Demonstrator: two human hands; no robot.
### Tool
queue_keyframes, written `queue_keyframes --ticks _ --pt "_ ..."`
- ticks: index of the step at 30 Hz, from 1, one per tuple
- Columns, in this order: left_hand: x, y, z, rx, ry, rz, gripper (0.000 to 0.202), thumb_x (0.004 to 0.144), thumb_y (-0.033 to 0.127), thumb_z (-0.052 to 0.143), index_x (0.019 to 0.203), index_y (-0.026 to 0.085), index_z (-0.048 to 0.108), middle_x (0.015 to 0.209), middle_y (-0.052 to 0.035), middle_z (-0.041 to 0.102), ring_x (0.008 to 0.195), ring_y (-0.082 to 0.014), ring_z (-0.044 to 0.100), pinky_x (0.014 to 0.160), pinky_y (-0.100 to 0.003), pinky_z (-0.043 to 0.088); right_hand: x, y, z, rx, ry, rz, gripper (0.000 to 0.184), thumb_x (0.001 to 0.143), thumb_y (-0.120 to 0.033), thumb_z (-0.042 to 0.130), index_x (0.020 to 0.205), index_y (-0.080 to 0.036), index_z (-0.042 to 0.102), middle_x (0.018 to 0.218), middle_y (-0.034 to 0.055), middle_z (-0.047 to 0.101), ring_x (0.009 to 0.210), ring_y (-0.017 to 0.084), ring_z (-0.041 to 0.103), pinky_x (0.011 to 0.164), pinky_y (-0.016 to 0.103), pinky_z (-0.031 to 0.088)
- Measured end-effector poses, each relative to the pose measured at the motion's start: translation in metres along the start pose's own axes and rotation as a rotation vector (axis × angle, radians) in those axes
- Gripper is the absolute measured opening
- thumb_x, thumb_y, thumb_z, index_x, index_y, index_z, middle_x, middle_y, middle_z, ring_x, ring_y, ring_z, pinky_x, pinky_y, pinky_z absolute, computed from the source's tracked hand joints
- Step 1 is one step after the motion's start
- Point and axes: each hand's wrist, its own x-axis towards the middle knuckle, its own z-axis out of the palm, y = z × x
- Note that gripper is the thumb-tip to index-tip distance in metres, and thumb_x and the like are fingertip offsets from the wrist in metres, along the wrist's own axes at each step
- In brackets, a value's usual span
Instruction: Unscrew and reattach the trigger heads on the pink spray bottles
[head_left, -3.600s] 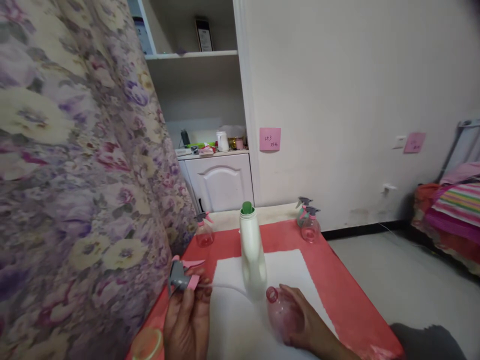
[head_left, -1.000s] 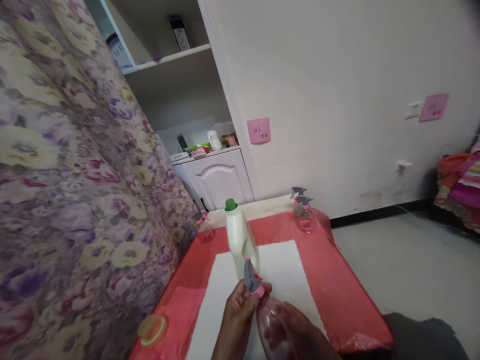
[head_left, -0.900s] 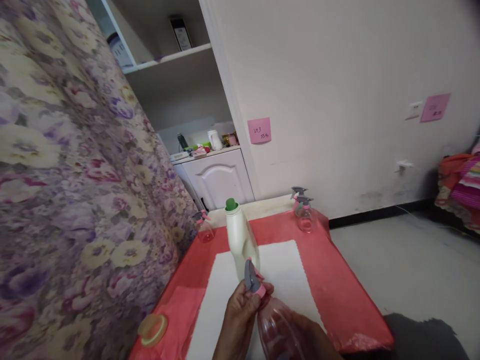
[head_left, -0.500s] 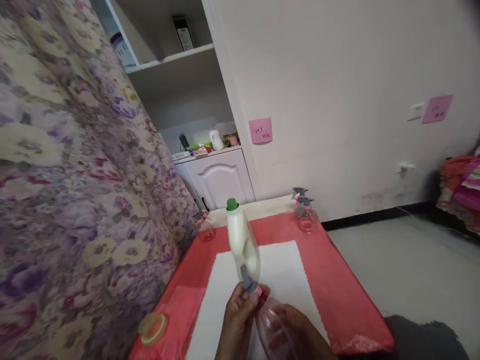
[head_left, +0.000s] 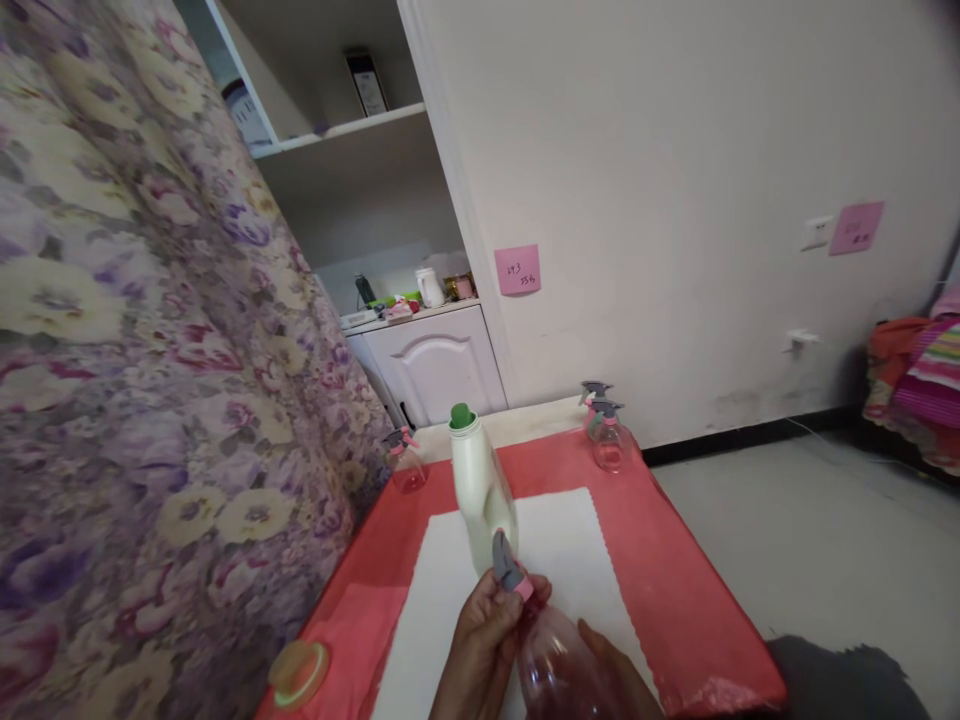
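Observation:
A clear spray bottle [head_left: 559, 660] with a grey and pink trigger head is between my two hands, tilted toward the upper left. My left hand [head_left: 487, 625] is closed around its pink collar just under the trigger head [head_left: 508, 565]. Along the bottle's right side lies my right hand [head_left: 619, 670], its fingers partly hidden behind the body, gripping it. Just beyond my hands stands a pale green jug [head_left: 480, 485] with a green cap-like piece [head_left: 463, 414] in its mouth. The jug rests on a white cloth [head_left: 570, 540].
A red-covered table [head_left: 675, 590] carries another spray bottle [head_left: 409, 468] at the back left and two more [head_left: 611, 448] at the back right. A round yellowish lid-like thing [head_left: 298, 672] lies at the front left. A floral curtain [head_left: 187, 400] hangs along the left.
The spray bottle and both hands have shifted slightly right, and the trigger head has turned a little. The whole view has tilted slightly. The jug has stayed put.

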Motion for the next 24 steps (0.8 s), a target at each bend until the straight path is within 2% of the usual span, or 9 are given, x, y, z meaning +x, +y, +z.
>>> queue_keyframes --ticks 3,6,9,13,17,22,24 --pt "0.000 -0.002 0.001 0.012 0.024 0.002 0.031 0.075 0.027 0.080 0.103 0.016 0.071 0.097 -0.0105 0.074 0.095 -0.0213 0.068 0.097 -0.035 0.046 -0.002 -0.002 0.001 -0.097 0.016 -0.022 0.059 0.074 -0.071 0.057 0.087 -0.016 0.073 0.083 0.0115 0.072 0.081 0.027 0.068 0.074 0.038 0.053" --pt "0.000 -0.004 -0.001 0.012 0.055 0.033 0.033 0.075 0.031 0.080 0.104 0.016 0.073 0.106 -0.0104 0.073 0.101 -0.0228 0.067 0.103 -0.037 0.043 0.001 -0.002 0.000 -0.157 0.047 -0.088 0.061 0.072 -0.074 0.057 0.087 -0.017 0.073 0.081 0.0110 0.071 0.076 0.026 0.067 0.071 0.039 0.052" --pt "0.000 -0.007 -0.003 0.020 0.076 0.047 0.033 0.075 0.034 0.080 0.103 0.018 0.075 0.111 -0.0096 0.072 0.106 -0.0245 0.066 0.105 -0.039 0.042 0.005 -0.002 0.000 -0.252 0.137 -0.161 0.056 0.070 -0.069 0.065 0.091 -0.018 0.072 0.082 0.0086 0.071 0.072 0.024 0.067 0.070 0.038 0.051" --pt "-0.001 -0.009 -0.004 0.041 0.125 0.044 0.041 0.069 0.040 0.084 0.104 0.021 0.077 0.116 -0.0096 0.072 0.111 -0.0276 0.064 0.103 -0.040 0.043 0.006 -0.005 0.004 -0.520 0.296 -0.306 0.051 0.070 -0.066 0.070 0.088 -0.018 0.071 0.081 0.0064 0.071 0.070 0.024 0.068 0.070 0.038 0.051" --pt "-0.004 -0.011 -0.001 0.025 0.124 0.058 0.038 0.069 0.041 0.083 0.102 0.021 0.077 0.114 -0.0088 0.072 0.109 -0.0280 0.064 0.101 -0.039 0.044 0.002 -0.007 0.005 -0.621 0.274 -0.443 0.056 0.069 -0.068 0.069 0.096 -0.019 0.072 0.087 0.0072 0.072 0.075 0.025 0.068 0.073 0.038 0.051" --pt "-0.004 -0.012 0.005 0.021 0.160 0.124 0.032 0.069 0.041 0.083 0.092 0.019 0.078 0.103 -0.0064 0.071 0.092 -0.0224 0.067 0.090 -0.034 0.050 -0.001 -0.007 0.003 -0.694 0.231 -0.509 0.059 0.071 -0.069 0.066 0.102 -0.020 0.072 0.091 0.0096 0.074 0.079 0.028 0.068 0.075 0.040 0.052" --pt "-0.003 -0.012 0.006 0.035 0.186 0.130 0.032 0.067 0.040 0.085 0.090 0.019 0.078 0.102 -0.0060 0.071 0.090 -0.0211 0.066 0.088 -0.033 0.050 -0.002 -0.006 0.005 -0.682 0.241 -0.534 0.058 0.070 -0.069 0.067 0.101 -0.020 0.072 0.091 0.0093 0.074 0.079 0.028 0.068 0.075 0.040 0.052"
